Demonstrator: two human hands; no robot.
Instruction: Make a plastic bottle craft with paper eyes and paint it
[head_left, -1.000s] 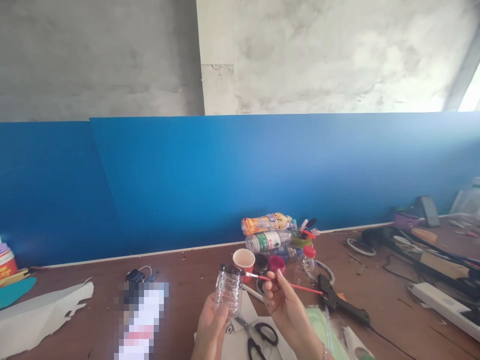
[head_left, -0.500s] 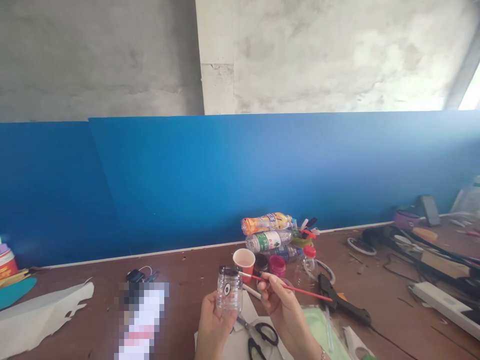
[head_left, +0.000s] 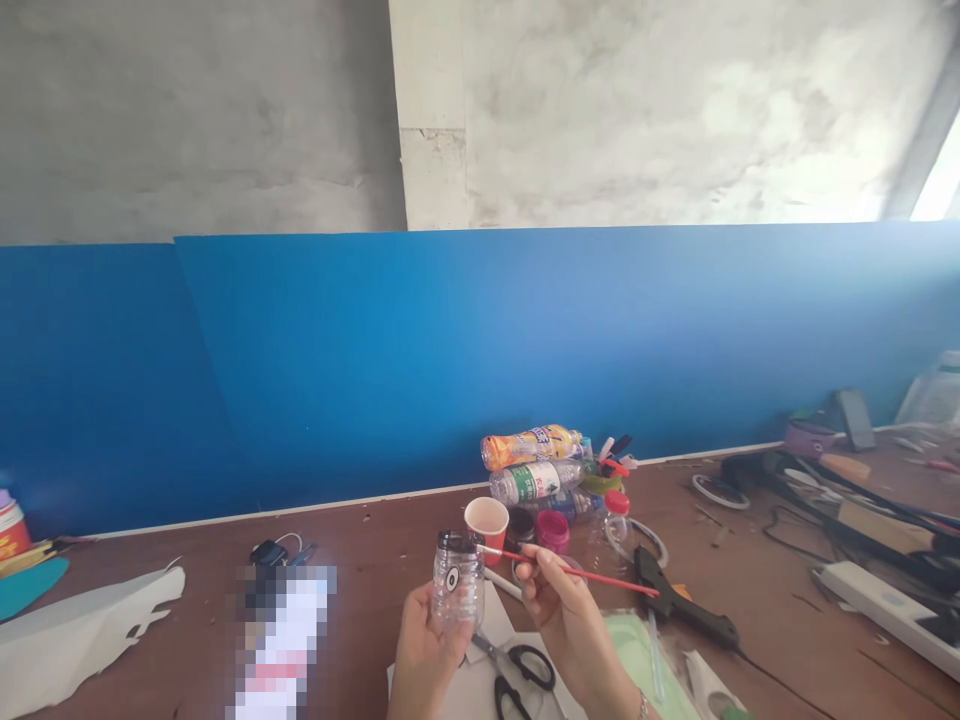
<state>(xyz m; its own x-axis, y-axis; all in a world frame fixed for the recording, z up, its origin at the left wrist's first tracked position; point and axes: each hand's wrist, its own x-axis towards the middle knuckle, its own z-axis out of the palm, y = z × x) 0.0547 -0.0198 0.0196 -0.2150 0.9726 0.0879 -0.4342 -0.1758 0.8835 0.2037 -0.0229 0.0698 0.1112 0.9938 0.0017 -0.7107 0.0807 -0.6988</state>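
My left hand [head_left: 433, 635] is closed around the lower part of a clear plastic bottle piece [head_left: 466, 590], which has a black band at its top and a black-and-white eye shape on its side. In my right hand [head_left: 562, 605] is a thin red paintbrush [head_left: 611, 580], pinched between the fingers. Its bristle end points left and meets or nearly meets the black band. Just behind stand a paper cup [head_left: 487, 515], a dark paint jar [head_left: 523, 527] and a magenta paint jar [head_left: 553, 532]. Black-handled scissors [head_left: 531, 665] lie on white paper beneath my hands.
Several plastic bottles [head_left: 536, 482] lie against the blue partition [head_left: 450, 350]. To the right are a red-capped bottle [head_left: 616, 520], a black glue gun [head_left: 682, 605] with a cord and a white power strip [head_left: 885, 610]. On the left, cut white sheet [head_left: 97, 625] covers part of the table.
The view has shifted very slightly. My hands keep nearly the same pose, with the brush tip still at the black band.
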